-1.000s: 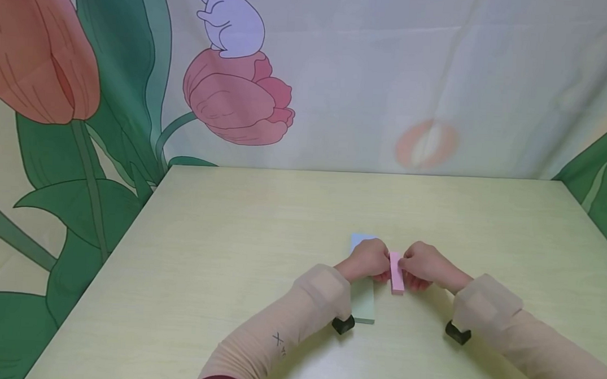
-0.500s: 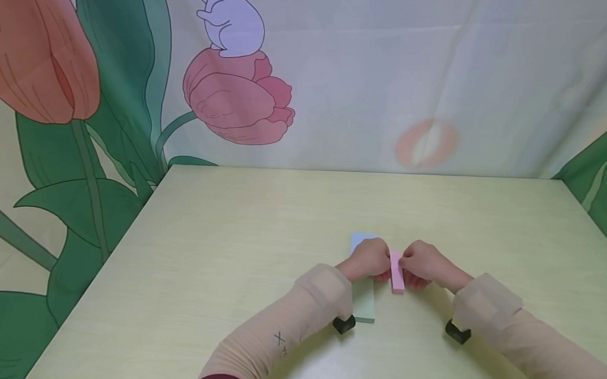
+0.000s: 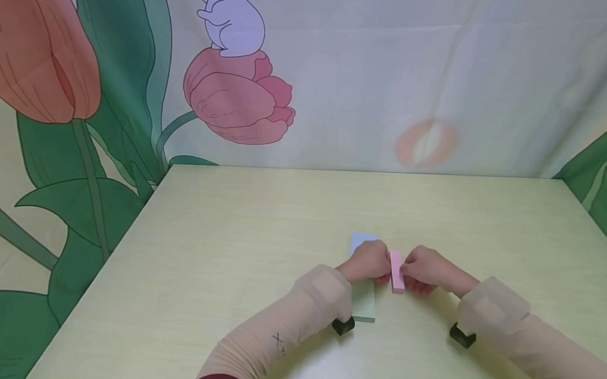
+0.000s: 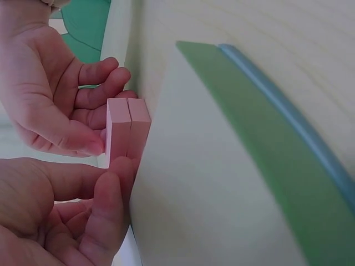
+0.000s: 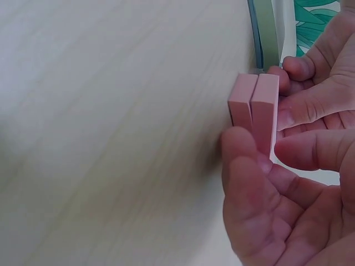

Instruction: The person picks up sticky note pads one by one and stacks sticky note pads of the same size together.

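Observation:
Two pink rectangular blocks [image 5: 265, 105] lie face to face, a thin seam between them, close over the table. My left hand [image 3: 369, 260] pinches their left side; in the left wrist view its thumb and finger meet at the near end. On the right side my right hand [image 3: 429, 269] holds the same blocks between thumb and fingers. Under my left wrist a flat light green block [image 3: 363, 305] shows, with a blue block [image 3: 362, 242] visible at its far end. The left wrist view has the green block [image 4: 222, 183] beside a blue edge [image 4: 277, 100].
A pale wooden table [image 3: 261, 221] extends round the hands. Behind it hangs a cloth [image 3: 348, 89] printed with tulips and a white animal. Dark wrist cameras [image 3: 343, 326] hang below both beige sleeves [image 3: 272, 329].
My right hand and forearm have shifted slightly right and toward me. The left hand and the pink blocks have hardly moved.

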A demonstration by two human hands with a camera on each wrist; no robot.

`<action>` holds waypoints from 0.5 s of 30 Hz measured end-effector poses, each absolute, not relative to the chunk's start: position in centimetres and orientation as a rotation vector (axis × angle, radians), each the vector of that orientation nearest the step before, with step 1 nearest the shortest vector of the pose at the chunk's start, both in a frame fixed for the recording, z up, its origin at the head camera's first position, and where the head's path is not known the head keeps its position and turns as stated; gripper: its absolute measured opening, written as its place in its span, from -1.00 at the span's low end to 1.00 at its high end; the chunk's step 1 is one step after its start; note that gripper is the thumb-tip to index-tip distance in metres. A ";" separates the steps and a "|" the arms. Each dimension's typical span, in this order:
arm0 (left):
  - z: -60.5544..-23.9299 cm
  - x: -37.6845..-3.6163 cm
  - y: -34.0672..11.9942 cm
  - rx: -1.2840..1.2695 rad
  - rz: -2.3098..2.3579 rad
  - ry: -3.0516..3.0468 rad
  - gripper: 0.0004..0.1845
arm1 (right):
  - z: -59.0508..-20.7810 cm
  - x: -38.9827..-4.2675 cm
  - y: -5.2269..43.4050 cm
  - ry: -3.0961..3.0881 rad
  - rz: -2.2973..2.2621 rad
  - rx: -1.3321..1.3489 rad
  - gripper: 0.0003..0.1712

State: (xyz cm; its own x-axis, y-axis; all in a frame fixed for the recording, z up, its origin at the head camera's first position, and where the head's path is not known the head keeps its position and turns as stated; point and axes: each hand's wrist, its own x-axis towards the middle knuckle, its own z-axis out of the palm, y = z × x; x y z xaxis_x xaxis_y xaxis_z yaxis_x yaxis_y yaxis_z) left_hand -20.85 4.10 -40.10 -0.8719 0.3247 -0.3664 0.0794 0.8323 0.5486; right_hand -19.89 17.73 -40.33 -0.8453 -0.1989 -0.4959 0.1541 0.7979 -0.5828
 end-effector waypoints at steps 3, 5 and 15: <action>-40.1 -20.8 4.1 0.303 0.747 2.556 -0.77 | -40.4 -19.8 17.8 2.441 -0.855 -0.056 -0.78; -40.0 -20.8 4.1 0.298 0.749 2.559 -0.78 | -40.4 -19.9 17.8 2.450 -0.853 -0.068 -0.78; -40.1 -20.9 4.2 0.290 0.688 2.587 -0.78 | -40.4 -19.9 17.9 2.464 -0.843 -0.078 -0.78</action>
